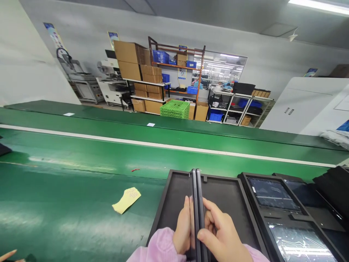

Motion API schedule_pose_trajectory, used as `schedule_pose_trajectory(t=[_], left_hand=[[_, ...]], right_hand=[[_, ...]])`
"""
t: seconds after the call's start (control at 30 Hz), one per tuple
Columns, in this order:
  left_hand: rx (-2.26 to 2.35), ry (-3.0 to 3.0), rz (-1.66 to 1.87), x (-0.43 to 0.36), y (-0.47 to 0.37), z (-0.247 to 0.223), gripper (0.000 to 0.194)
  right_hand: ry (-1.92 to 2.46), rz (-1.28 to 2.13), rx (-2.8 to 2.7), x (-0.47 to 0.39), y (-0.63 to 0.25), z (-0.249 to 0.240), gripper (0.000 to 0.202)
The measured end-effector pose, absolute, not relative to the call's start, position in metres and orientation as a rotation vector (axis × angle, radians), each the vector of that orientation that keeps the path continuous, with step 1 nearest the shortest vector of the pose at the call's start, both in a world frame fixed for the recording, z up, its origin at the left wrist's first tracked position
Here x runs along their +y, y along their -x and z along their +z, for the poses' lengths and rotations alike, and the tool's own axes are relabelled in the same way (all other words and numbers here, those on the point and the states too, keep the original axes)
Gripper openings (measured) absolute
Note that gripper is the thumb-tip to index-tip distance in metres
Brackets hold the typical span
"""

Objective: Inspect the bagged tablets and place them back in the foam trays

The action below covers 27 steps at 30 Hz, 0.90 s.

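Observation:
Two slim dark-grey tablets [198,211] stand on edge, face against face, above a black foam tray [223,194]. My left hand [182,227] presses flat against the left tablet's glossy face. On the other side, my right hand [222,233] grips the right tablet, with the thumb on the near edge and the fingers curled at its back. Speaker holes show along the tablets' narrow edges. Their lower ends run out of view at the bottom.
To the right, another black tray [257,214] holds tablets with glossy screens. More black trays [331,193] lie beyond it. A torn yellow note [127,199] and a red scrap [135,170] lie on the green bench [81,203]. Another person's fingers [8,256] show at bottom left.

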<state>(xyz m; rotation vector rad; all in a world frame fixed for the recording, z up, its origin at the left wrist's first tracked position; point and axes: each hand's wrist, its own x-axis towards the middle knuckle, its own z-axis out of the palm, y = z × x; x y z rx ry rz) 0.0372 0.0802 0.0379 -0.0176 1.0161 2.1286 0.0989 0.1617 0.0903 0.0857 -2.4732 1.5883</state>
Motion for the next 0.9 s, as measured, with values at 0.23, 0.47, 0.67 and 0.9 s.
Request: schedule_pose_trajectory(t=[0.23,0.47,0.67,0.9], left_hand=[[1.191,0.066,2.082,0.082,-0.037,0.026,0.069],[1.086,-0.135,2.034,0.066,-0.034,0.035,0.061],[1.109,0.000,2.116,0.073,-0.033,0.033,0.061],[1.131,0.278,2.115,0.080,-0.037,0.030,0.051]], right_hand=[[-0.127,1.605,-2.415,0.163,-0.106,0.086,0.059],[-0.190,1.628,-2.375,0.164,-0.108,0.081,0.059],[-0.157,1.560,-2.400,0.165,-0.107,0.087,0.051],[0.010,1.655,-2.416,0.168,-0.100,0.084,0.045]])
